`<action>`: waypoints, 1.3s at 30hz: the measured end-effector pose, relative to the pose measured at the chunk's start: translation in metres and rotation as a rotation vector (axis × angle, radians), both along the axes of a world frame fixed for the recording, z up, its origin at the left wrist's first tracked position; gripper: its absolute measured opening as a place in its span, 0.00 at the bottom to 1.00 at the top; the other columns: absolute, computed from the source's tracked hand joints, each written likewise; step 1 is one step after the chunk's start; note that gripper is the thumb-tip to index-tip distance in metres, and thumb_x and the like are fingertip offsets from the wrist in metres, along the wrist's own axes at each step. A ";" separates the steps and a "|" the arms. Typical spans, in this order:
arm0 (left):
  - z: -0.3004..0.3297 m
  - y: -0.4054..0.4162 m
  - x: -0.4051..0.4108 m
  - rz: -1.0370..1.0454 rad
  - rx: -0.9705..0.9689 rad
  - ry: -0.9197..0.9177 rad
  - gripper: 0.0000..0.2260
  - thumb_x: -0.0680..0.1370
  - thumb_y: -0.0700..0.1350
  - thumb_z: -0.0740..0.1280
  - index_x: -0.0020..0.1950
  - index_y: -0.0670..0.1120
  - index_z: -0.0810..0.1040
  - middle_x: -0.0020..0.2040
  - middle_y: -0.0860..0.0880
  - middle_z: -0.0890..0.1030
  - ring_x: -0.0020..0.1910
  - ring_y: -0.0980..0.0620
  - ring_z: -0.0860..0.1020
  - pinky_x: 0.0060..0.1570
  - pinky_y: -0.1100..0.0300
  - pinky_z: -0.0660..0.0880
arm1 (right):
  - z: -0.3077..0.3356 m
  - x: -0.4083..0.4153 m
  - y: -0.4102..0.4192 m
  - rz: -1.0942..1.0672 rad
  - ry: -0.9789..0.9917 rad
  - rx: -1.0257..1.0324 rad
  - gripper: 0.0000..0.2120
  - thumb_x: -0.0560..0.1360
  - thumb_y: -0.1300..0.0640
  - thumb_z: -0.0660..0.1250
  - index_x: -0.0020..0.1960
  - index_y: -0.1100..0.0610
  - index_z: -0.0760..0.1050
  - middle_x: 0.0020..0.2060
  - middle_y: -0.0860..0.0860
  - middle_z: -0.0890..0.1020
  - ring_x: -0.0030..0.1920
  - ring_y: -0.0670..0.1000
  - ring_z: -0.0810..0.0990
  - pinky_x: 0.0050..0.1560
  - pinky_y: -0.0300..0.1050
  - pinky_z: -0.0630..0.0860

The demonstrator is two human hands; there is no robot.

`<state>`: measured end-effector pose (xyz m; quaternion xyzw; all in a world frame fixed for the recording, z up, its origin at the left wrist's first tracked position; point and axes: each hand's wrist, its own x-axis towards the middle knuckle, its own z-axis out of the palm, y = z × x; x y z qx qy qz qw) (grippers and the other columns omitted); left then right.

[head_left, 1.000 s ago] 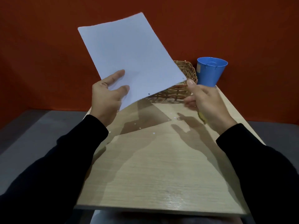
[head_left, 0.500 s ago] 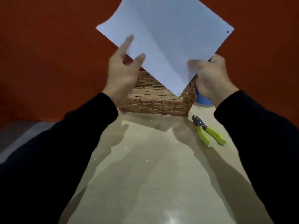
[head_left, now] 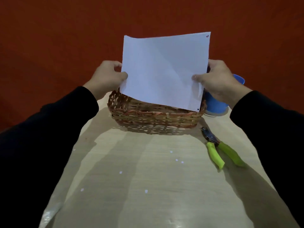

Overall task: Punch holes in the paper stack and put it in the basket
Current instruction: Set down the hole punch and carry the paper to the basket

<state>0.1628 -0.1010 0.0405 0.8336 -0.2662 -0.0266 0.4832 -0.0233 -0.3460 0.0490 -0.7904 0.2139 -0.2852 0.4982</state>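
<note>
Head cam view, only one angle here. The paper stack (head_left: 164, 69) was held up nearly upright over the wicker basket (head_left: 154, 116), and its bottom edge looked like it was dipping just behind the basket's near rim, though I couldn't tell if it actually touched the bottom. There was a punched hole in the top right corner and another one in the bottom right corner of the sheets.

The left hand (head_left: 107, 78) was pinching the left edge of the stack, thumb on the front face and the fingers curled around behind. The right hand (head_left: 215, 79) did the same on the right edge, thumb pressed on the front, fingers wrapped behind the paper. Both sleeves were black.

The basket sat at the far end of the light wood counter (head_left: 148, 186), right up near the orange-red wall (head_left: 65, 38). Just beside the basket on the right was a blue cup (head_left: 217, 106), mostly hidden behind the right hand and wrist. The hole punch (head_left: 218, 150) with the lime green handles lay flat on the counter to the right, near the basket's front corner, metal head pointing toward the basket and handles spread apart. A bunch of little white paper dots (head_left: 176, 160) were scattered across the middle of the counter.
</note>
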 end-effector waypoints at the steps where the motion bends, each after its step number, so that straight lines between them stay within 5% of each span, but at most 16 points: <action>1: -0.003 0.000 0.001 0.009 0.047 -0.024 0.08 0.74 0.41 0.65 0.48 0.41 0.82 0.40 0.48 0.82 0.36 0.47 0.79 0.36 0.56 0.75 | -0.002 0.001 0.002 -0.012 0.026 -0.005 0.18 0.79 0.69 0.70 0.66 0.57 0.80 0.53 0.47 0.84 0.50 0.48 0.84 0.53 0.45 0.81; 4: -0.008 -0.004 -0.002 0.057 0.152 -0.083 0.09 0.78 0.43 0.64 0.39 0.40 0.74 0.32 0.46 0.69 0.31 0.49 0.66 0.30 0.59 0.60 | -0.007 0.006 0.004 -0.043 0.097 -0.024 0.18 0.78 0.69 0.71 0.66 0.57 0.80 0.54 0.47 0.83 0.51 0.52 0.83 0.54 0.47 0.80; 7: -0.009 -0.004 -0.006 0.058 0.272 -0.112 0.10 0.79 0.44 0.61 0.37 0.45 0.68 0.31 0.48 0.63 0.31 0.49 0.61 0.31 0.58 0.56 | -0.010 0.009 0.003 -0.058 0.167 -0.075 0.17 0.78 0.67 0.72 0.64 0.55 0.80 0.52 0.46 0.83 0.53 0.54 0.83 0.53 0.49 0.81; 12: -0.012 -0.004 -0.003 0.069 0.413 -0.154 0.09 0.81 0.43 0.59 0.41 0.43 0.72 0.37 0.46 0.70 0.36 0.47 0.66 0.33 0.56 0.60 | -0.013 0.011 0.001 -0.170 0.222 -0.157 0.19 0.76 0.63 0.75 0.64 0.53 0.76 0.59 0.51 0.83 0.58 0.57 0.82 0.58 0.55 0.82; 17: -0.015 0.001 0.005 0.138 0.419 -0.123 0.10 0.79 0.41 0.59 0.46 0.37 0.77 0.43 0.42 0.76 0.37 0.45 0.70 0.34 0.55 0.65 | -0.011 0.010 0.003 -0.264 0.208 -0.246 0.22 0.76 0.64 0.74 0.67 0.54 0.71 0.62 0.51 0.80 0.54 0.53 0.76 0.51 0.49 0.76; 23: -0.013 0.010 0.005 0.089 0.435 -0.076 0.09 0.72 0.34 0.61 0.32 0.38 0.76 0.44 0.41 0.79 0.38 0.42 0.73 0.30 0.56 0.65 | -0.012 0.010 0.007 -0.285 0.182 -0.281 0.23 0.76 0.62 0.76 0.67 0.54 0.73 0.64 0.52 0.81 0.57 0.54 0.78 0.53 0.49 0.78; 26: -0.019 0.009 0.012 0.075 0.531 -0.122 0.05 0.74 0.35 0.64 0.41 0.36 0.79 0.50 0.39 0.79 0.45 0.40 0.73 0.37 0.54 0.69 | -0.015 0.012 0.006 -0.272 0.237 -0.327 0.23 0.76 0.61 0.76 0.68 0.55 0.72 0.65 0.54 0.81 0.62 0.58 0.79 0.54 0.51 0.79; 28: -0.025 0.009 0.017 0.114 0.573 -0.165 0.11 0.80 0.41 0.60 0.51 0.36 0.79 0.54 0.36 0.79 0.47 0.40 0.74 0.44 0.53 0.71 | -0.017 0.014 0.005 -0.257 0.305 -0.375 0.25 0.76 0.61 0.76 0.69 0.57 0.71 0.65 0.55 0.80 0.62 0.59 0.79 0.54 0.53 0.79; 30: -0.029 0.010 0.019 0.114 0.602 -0.184 0.11 0.81 0.44 0.58 0.49 0.39 0.76 0.58 0.35 0.77 0.50 0.40 0.74 0.43 0.53 0.70 | -0.018 0.016 0.005 -0.252 0.379 -0.437 0.25 0.76 0.60 0.76 0.69 0.59 0.70 0.60 0.56 0.79 0.58 0.59 0.78 0.50 0.51 0.76; 34: -0.031 0.010 0.018 0.121 0.632 -0.234 0.08 0.80 0.47 0.62 0.56 0.45 0.72 0.62 0.38 0.71 0.56 0.39 0.73 0.45 0.49 0.70 | -0.021 0.016 0.010 -0.236 0.497 -0.789 0.12 0.75 0.57 0.75 0.48 0.57 0.71 0.50 0.59 0.78 0.45 0.61 0.76 0.32 0.47 0.66; 39: -0.028 0.013 -0.003 0.116 0.582 -0.392 0.20 0.77 0.52 0.64 0.68 0.47 0.72 0.62 0.40 0.71 0.59 0.37 0.73 0.57 0.43 0.74 | -0.021 -0.011 0.041 -0.064 0.246 -0.967 0.15 0.78 0.50 0.73 0.60 0.56 0.81 0.50 0.55 0.82 0.49 0.58 0.81 0.49 0.53 0.79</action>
